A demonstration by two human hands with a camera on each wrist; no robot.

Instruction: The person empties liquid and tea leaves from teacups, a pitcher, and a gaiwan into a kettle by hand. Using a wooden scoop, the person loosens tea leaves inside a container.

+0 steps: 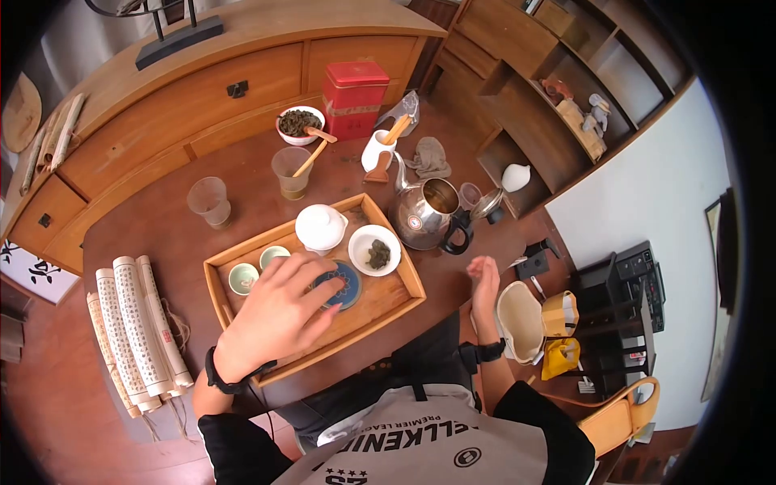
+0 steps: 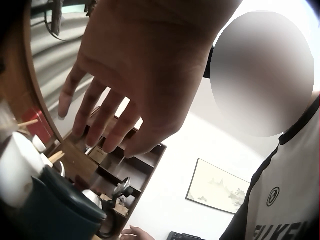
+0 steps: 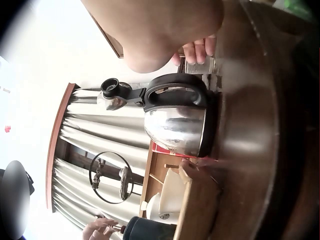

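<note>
While round and dark blue, the saucer (image 1: 343, 284) sits under the left hand (image 1: 279, 311) — gold-patterned.

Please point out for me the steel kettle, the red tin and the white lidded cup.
steel kettle (image 1: 422, 217): head view, on its shiny body.
red tin (image 1: 354, 99): head view, on its front face.
white lidded cup (image 1: 321, 225): head view, on its lid.

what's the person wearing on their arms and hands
Both hands are bare: no gloves or rings show. The left hand has a black strap round the wrist with a thin black cable trailing from it. The right hand has a similar black wrist band. Black sleeves end near the elbows, on a top with a pale front panel bearing dark lettering.
</note>
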